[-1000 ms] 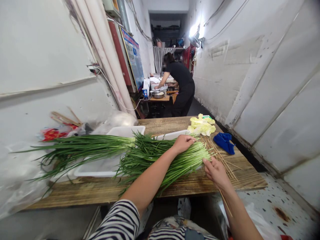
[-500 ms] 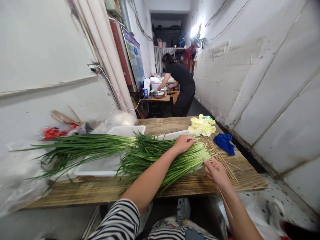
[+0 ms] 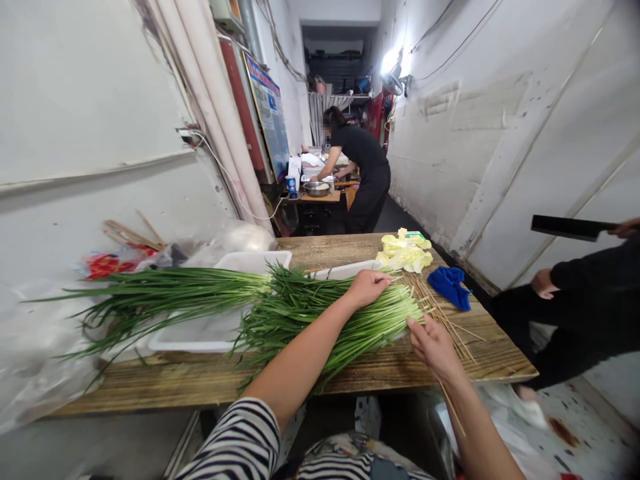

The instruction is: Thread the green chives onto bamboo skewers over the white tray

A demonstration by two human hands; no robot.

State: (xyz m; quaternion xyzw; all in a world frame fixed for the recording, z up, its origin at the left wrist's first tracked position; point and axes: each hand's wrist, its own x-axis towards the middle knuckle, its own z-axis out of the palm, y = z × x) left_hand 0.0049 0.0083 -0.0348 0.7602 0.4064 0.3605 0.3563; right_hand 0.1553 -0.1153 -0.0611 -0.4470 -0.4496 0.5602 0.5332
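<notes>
A thick bunch of garlic chives lies across the table, its pale stem ends pointing right. My left hand rests over the far side of the bunch, fingers pinched on the stem ends. At the near right corner of the bunch, my right hand is closed with thumb and finger at the stem tips. A thin bamboo skewer sticks out below that hand, held in it. Several more skewers are scattered just right of the stems. What lies inside the fingers is partly hidden.
More garlic chives lie over a white tray at left. Pale leaves and a blue cloth sit at right. A person carrying a cleaver stands by the table's right end; another bends over a metal bowl behind.
A person in dark clothes with a cleaver has come into view at the right. Both my hands and the garlic chives have stayed in nearly the same place.
</notes>
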